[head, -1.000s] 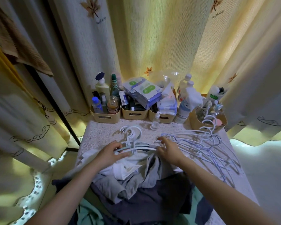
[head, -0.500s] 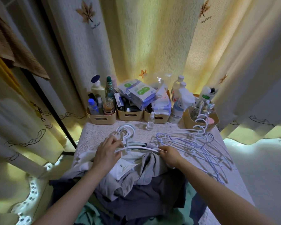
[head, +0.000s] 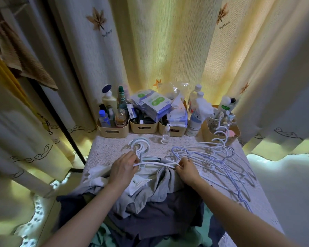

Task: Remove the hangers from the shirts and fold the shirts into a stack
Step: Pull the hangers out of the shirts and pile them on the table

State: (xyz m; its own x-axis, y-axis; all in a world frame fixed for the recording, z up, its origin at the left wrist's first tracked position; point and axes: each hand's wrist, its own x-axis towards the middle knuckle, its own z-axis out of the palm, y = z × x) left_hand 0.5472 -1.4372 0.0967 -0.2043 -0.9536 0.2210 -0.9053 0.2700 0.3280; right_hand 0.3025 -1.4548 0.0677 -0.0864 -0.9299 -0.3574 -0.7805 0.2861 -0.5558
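Note:
A heap of shirts lies on the near half of the table, with a light grey shirt point(head: 161, 182) on top and a dark grey shirt point(head: 155, 218) beneath it. A white hanger point(head: 155, 164) still sits in the top shirt's neck, its hook among other hooks point(head: 139, 145). My left hand point(head: 123, 168) grips the hanger's left shoulder near the hook. My right hand point(head: 186, 169) pinches the hanger's right end where the grey fabric bunches up. A pile of bare white and blue hangers point(head: 219, 161) lies to the right.
Beige bins point(head: 114, 131) of bottles and packets line the table's point(head: 111, 148) far edge, and a small spray bottle point(head: 165, 133) stands in front of them. Curtains hang close on all sides. A black rail pole point(head: 64, 113) leans at the left.
The view has dipped slightly and my hands have shifted a little nearer. My right hand has moved left along the hanger to the bunched grey fabric. The left hand keeps its hold.

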